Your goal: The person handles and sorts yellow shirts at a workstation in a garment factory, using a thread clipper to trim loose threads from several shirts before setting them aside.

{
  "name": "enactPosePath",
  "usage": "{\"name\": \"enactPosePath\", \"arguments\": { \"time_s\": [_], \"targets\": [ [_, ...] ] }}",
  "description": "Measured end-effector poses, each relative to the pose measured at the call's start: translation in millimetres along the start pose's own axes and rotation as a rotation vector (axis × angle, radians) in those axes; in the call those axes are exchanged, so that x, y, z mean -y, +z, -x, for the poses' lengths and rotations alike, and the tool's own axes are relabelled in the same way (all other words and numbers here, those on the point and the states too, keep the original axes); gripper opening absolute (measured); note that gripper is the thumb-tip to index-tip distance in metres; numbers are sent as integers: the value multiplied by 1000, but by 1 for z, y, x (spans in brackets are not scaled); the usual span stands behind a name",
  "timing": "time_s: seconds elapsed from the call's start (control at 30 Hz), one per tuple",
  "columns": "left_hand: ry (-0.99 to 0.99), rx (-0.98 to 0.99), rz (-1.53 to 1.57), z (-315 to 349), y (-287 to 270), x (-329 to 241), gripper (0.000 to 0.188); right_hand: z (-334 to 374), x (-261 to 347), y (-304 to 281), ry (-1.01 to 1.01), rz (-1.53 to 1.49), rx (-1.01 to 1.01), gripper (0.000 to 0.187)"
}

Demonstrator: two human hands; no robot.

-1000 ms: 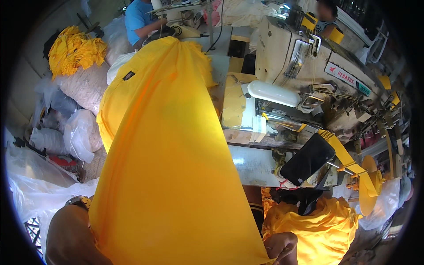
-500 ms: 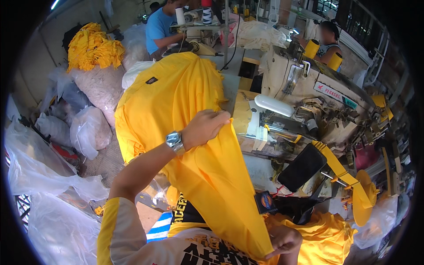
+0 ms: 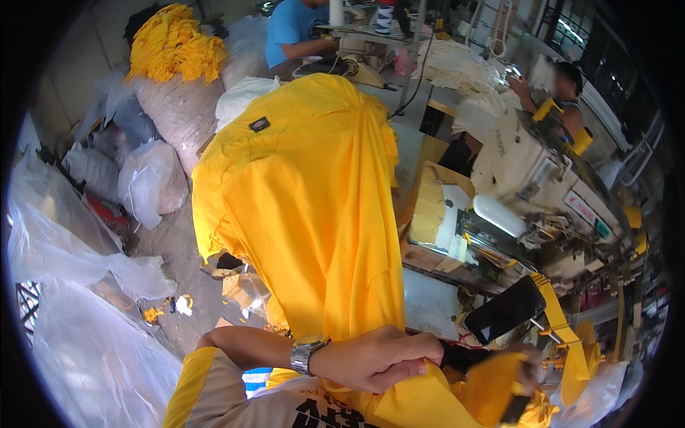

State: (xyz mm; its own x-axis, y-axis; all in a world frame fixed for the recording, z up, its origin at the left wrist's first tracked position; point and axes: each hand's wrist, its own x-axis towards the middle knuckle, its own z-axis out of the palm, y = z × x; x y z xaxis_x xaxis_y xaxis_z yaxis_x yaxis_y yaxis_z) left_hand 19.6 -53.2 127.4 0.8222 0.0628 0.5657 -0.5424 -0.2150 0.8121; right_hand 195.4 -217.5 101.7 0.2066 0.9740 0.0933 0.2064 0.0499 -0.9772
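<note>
My left hand (image 3: pixel 389 357), with a metal-band watch (image 3: pixel 308 352) on its wrist, is closed on the edge of a yellow garment (image 3: pixel 421 399) near my lap. To its right, my right hand (image 3: pixel 529 371) is smeared by motion beside a raised fold of yellow fabric (image 3: pixel 492 385), so its fingers cannot be made out. Ahead of both hands a heap of yellow garments (image 3: pixel 314 207) hangs toward me. A small black label (image 3: pixel 259 125) shows near its top.
An industrial sewing machine (image 3: pixel 528 171) stands at the right, with a dark phone (image 3: pixel 505 309) mounted before it and a yellow tape (image 3: pixel 564 321) running down. Plastic sheeting (image 3: pixel 100 364) and stuffed bags (image 3: pixel 152 182) line the left. Two people work at the back.
My left hand has come down from the heap toward my lap, drawing the garment's edge with it. My right hand has moved up and rightward. The view has shifted too.
</note>
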Motion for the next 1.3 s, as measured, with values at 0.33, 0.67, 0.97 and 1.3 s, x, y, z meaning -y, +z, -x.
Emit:
{"name": "enactPosePath", "arguments": {
  "time_s": [0.33,0.67,0.97,1.3],
  "targets": [
    [-4,337,506,15,56,-34,15,-136,-4,97,247,-1059,26,40],
    [125,-147,203,77,-28,-53,22,-52,-37,80,359,315,830,42],
    [64,-702,-1046,76,-195,-175,17,-69,53,130,-286,-137,621,31],
    [457,-368,-1684,-219,-298,-150,17,-139,81,77,-213,-381,-174,34]
  ]
}}
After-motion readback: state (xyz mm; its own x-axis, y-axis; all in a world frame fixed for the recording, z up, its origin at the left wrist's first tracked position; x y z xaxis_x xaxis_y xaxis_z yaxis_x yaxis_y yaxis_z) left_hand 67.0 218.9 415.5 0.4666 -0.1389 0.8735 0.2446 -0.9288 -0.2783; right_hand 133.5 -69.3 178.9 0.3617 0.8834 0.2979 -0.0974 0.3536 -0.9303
